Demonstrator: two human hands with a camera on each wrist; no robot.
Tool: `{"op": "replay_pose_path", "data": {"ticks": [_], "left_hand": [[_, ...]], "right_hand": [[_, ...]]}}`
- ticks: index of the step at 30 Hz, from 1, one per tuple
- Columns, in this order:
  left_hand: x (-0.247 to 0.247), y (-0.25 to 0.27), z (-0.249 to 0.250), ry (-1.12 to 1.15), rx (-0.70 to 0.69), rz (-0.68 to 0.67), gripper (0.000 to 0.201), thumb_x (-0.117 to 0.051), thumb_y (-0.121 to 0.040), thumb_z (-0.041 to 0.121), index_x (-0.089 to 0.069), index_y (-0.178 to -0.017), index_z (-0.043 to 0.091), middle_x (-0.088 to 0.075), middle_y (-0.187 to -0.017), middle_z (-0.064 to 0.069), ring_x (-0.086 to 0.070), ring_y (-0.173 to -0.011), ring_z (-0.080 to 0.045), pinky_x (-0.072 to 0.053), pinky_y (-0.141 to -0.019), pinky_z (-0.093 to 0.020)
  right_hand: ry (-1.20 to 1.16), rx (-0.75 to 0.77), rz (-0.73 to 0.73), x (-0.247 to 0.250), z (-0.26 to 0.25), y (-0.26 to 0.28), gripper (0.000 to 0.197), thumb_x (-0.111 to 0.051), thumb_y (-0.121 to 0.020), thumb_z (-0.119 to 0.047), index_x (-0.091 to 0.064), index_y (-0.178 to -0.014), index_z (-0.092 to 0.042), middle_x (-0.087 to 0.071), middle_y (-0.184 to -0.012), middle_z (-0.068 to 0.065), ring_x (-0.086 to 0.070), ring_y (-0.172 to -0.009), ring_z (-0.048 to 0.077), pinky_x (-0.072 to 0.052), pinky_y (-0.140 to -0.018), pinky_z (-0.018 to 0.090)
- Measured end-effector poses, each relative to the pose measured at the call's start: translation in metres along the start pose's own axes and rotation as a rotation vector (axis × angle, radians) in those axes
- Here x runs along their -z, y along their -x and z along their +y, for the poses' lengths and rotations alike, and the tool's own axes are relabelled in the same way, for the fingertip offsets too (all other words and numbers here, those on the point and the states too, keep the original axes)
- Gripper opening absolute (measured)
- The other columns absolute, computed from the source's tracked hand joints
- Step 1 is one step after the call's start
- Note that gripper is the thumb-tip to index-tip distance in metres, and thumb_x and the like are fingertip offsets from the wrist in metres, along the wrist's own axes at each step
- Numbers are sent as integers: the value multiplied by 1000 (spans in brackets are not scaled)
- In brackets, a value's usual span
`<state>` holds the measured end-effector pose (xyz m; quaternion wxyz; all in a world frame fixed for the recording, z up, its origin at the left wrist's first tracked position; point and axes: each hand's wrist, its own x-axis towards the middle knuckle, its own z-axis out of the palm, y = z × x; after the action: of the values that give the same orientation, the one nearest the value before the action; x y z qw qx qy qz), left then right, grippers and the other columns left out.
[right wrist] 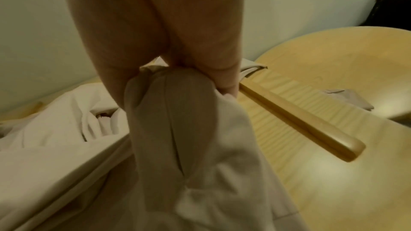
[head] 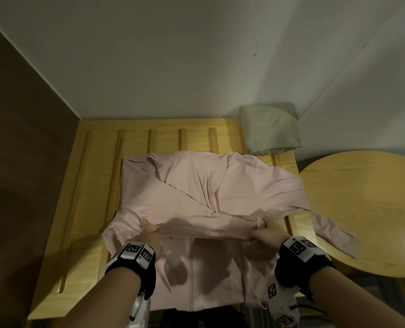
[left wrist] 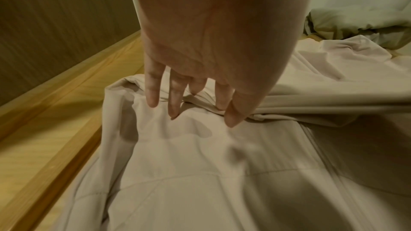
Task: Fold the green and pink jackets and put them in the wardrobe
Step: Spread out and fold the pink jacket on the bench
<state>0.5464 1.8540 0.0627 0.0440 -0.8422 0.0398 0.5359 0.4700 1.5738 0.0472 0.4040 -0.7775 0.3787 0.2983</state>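
The pink jacket (head: 196, 190) lies spread over a slatted wooden bench (head: 90, 185), its lower part hanging off the near edge. My left hand (head: 149, 229) pinches a fold of it on the left side; in the left wrist view thumb and forefinger nip the pink jacket (left wrist: 189, 164) while the other fingers (left wrist: 152, 94) point down straight. My right hand (head: 265, 229) grips a bunch of the cloth on the right, and the fist is curled round the pink jacket (right wrist: 169, 111). The fabric is raised into a ridge between both hands. The green jacket (head: 270, 129) sits folded at the bench's back right corner.
A round wooden table (head: 367, 209) stands right of the bench, and one pink sleeve (head: 334, 235) trails onto it. A brown panel (head: 19, 162) runs along the left. A white wall rises behind the bench.
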Motion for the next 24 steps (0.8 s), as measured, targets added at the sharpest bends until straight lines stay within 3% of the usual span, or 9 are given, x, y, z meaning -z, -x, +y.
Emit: {"op": "replay_pose_path", "data": {"ticks": [3, 6, 8, 12, 14, 16, 19, 23, 24], "left_hand": [[-3, -2, -1, 9, -5, 24, 61, -39, -97, 21, -10, -149, 34, 23, -155, -7, -31, -139, -27, -28, -113, -38], [-2, -1, -1, 27, 7, 25, 64, -39, -97, 21, -5, -150, 33, 17, -157, -7, -29, -139, -27, -26, -114, -36], [-1, 0, 0, 30, 13, 10, 64, -39, -97, 23, -4, -150, 33, 16, -157, -8, -26, -141, -29, -24, -115, -38], [2, 2, 3, 28, 39, -20, 64, -37, -98, 24, 0, -150, 31, 13, -158, -8, -21, -142, -30, -21, -116, -39], [3, 4, 5, 15, 35, -7, 63, -36, -99, 23, 0, -150, 29, 15, -157, -6, -23, -142, -27, -20, -114, -35], [4, 5, 6, 9, 22, -9, 62, -36, -100, 23, -2, -150, 28, 19, -157, -6, -23, -142, -25, -21, -114, -33], [4, 4, 4, -5, 7, -12, 61, -37, -99, 20, -5, -150, 31, 26, -154, -6, -20, -143, -27, -21, -114, -34], [0, 4, 2, -13, -4, 2, 60, -37, -99, 20, -7, -149, 33, 27, -154, -6, -24, -142, -25, -23, -113, -35], [0, 4, 1, -13, -4, 2, 60, -37, -99, 21, -7, -149, 33, 27, -154, -7, -25, -142, -24, -23, -112, -36]], "right_hand": [[56, -1, -18, 7, 7, -1, 22, -60, -81, -8, -45, -97, -9, -47, -100, 10, -48, -85, 22, -37, -70, 26], [36, -44, 86, 22, 16, -2, 21, -54, -87, -11, -54, -108, -8, -51, -95, 10, -50, -81, 20, -39, -69, 25], [85, -92, 126, 33, 24, -1, 21, -52, -89, -11, -59, -106, -3, -56, -95, 11, -52, -87, 26, -42, -75, 29], [68, -236, 49, 45, 42, 2, 15, -49, -89, -9, -61, -97, -3, -59, -85, 13, -58, -85, 32, -55, -75, 41], [130, -250, 28, 43, 47, 2, 20, -48, -90, -10, -62, -99, 1, -60, -88, 16, -60, -92, 35, -52, -74, 38], [157, -271, 59, 38, 46, 5, 28, -45, -93, -13, -59, -111, 3, -60, -103, 22, -58, -106, 37, -47, -80, 36], [143, -293, 118, 35, 43, 5, 40, -49, -95, -12, -38, -131, 2, -54, -129, 19, -54, -119, 30, -47, -95, 33], [100, -297, 97, 31, 43, 0, 35, -43, -97, -16, -44, -125, 5, -57, -119, 24, -60, -104, 38, -56, -78, 43], [6, -320, 142, 30, 46, -2, 36, -39, -98, -19, -47, -121, 6, -58, -113, 26, -61, -100, 41, -55, -79, 47]]}}
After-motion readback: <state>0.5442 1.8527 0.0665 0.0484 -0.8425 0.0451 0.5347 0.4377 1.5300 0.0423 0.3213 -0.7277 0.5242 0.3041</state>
